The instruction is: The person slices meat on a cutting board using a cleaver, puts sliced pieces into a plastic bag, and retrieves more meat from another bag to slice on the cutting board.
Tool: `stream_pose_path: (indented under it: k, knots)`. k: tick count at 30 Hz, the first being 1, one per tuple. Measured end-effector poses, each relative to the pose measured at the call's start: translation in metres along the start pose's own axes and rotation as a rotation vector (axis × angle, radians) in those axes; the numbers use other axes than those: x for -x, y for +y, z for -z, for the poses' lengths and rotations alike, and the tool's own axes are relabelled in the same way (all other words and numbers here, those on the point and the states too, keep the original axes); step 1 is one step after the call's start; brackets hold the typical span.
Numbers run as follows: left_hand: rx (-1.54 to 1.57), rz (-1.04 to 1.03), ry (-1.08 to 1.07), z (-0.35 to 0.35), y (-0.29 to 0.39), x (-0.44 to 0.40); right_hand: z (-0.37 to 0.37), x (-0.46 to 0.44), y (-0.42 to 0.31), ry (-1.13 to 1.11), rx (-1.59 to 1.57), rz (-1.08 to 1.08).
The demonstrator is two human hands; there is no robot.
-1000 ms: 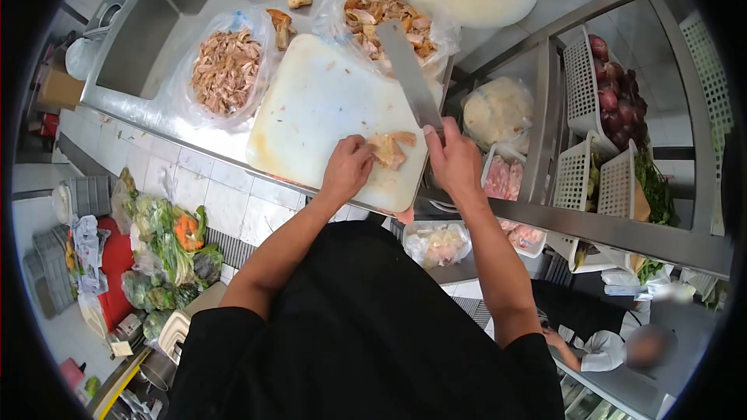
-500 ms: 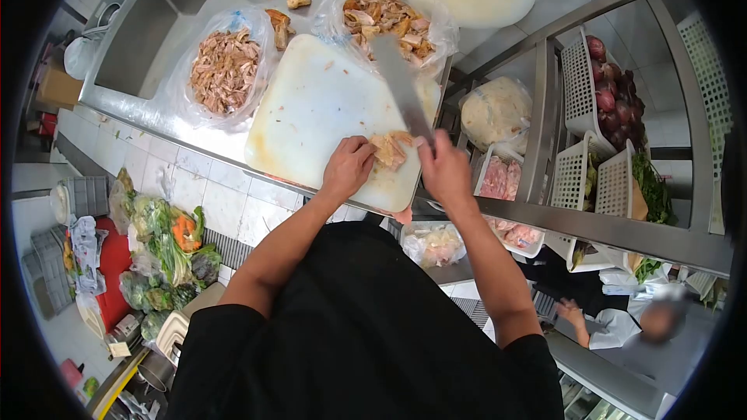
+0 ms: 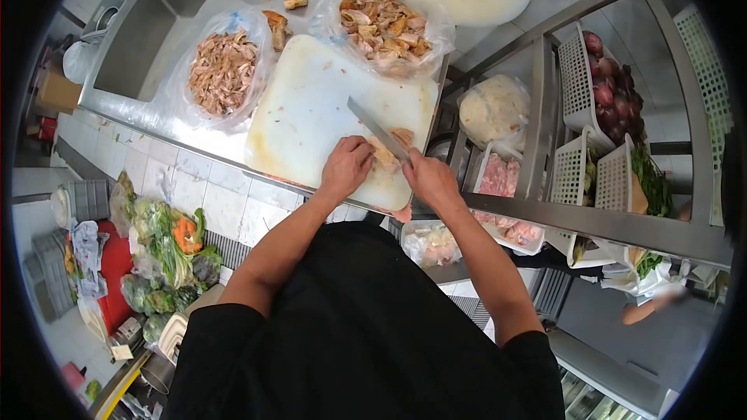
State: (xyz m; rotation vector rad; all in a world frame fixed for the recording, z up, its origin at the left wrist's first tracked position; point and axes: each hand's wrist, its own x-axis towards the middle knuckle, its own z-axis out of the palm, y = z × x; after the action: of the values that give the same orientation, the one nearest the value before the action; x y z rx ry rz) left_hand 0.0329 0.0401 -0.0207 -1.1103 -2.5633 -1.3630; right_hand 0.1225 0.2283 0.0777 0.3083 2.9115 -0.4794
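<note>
My right hand (image 3: pixel 433 180) is closed round the handle of a large knife (image 3: pixel 377 129), whose blade points up and left over the white cutting board (image 3: pixel 303 109). Under and beside the blade lies a piece of cooked meat (image 3: pixel 384 160) on the board. My left hand (image 3: pixel 347 166) rests on the meat's left side with its fingers curled and pressed together. Beyond the board's far edge is a clear bag of meat chunks (image 3: pixel 385 27). Another clear bag, of smaller cut meat (image 3: pixel 223 74), sits left of the board.
A sink (image 3: pixel 148 39) is at the far left. Meat scraps (image 3: pixel 278 29) lie behind the board. A metal rail and shelf (image 3: pixel 576 218) stand on the right, with a basket of red onions (image 3: pixel 574 82). Vegetables (image 3: pixel 167 229) sit lower left. Part of another person's arm (image 3: pixel 640 312) shows lower right.
The knife has swung from upright at the right to low over the meat, pointing left. My right hand has moved down and left. The other person has moved mostly behind the shelf.
</note>
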Motion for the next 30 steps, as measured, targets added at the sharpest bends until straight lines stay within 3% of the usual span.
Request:
stream_pose_path:
  k: [4, 6, 9, 10, 12, 16, 18, 21, 22, 24, 29, 30]
  knots:
    - [-0.002, -0.007, -0.002, 0.001, 0.0, 0.001, 0.025, -0.005, -0.005, 0.043, -0.011, -0.035]
    - [0.003, -0.001, 0.003, 0.001, 0.001, 0.0, 0.05, 0.001, -0.02, 0.223, -0.187, -0.112]
    - [0.014, 0.011, 0.012, 0.001, 0.002, 0.001, 0.051, 0.015, -0.024, 0.294, -0.305, -0.119]
    - [0.02, 0.013, 0.017, 0.001, 0.002, 0.0, 0.036, 0.013, -0.017, 0.294, -0.304, -0.119]
    - [0.008, 0.001, 0.014, 0.0, 0.0, 0.0, 0.002, 0.008, -0.005, -0.038, -0.005, -0.022]
    - [0.001, -0.019, -0.002, -0.001, -0.002, 0.001, 0.02, 0.003, -0.008, 0.041, 0.016, 0.03]
    - [0.004, -0.013, 0.006, -0.001, 0.001, 0.001, 0.04, 0.003, -0.019, 0.178, -0.137, -0.093]
    - [0.004, -0.002, 0.009, 0.002, 0.003, 0.003, 0.053, 0.011, -0.023, 0.247, -0.279, -0.081]
    - [0.003, -0.005, 0.011, 0.001, 0.003, 0.002, 0.044, 0.009, -0.019, 0.247, -0.278, -0.08]
    - [0.001, -0.003, 0.016, 0.0, 0.002, 0.001, 0.014, 0.006, -0.003, 0.036, -0.116, -0.037]
    - [0.006, -0.013, 0.046, -0.002, 0.001, 0.003, 0.02, -0.003, -0.004, 0.016, 0.01, -0.001]
    - [0.005, 0.005, 0.046, -0.002, 0.002, 0.002, 0.03, -0.002, -0.011, 0.124, -0.083, -0.024]
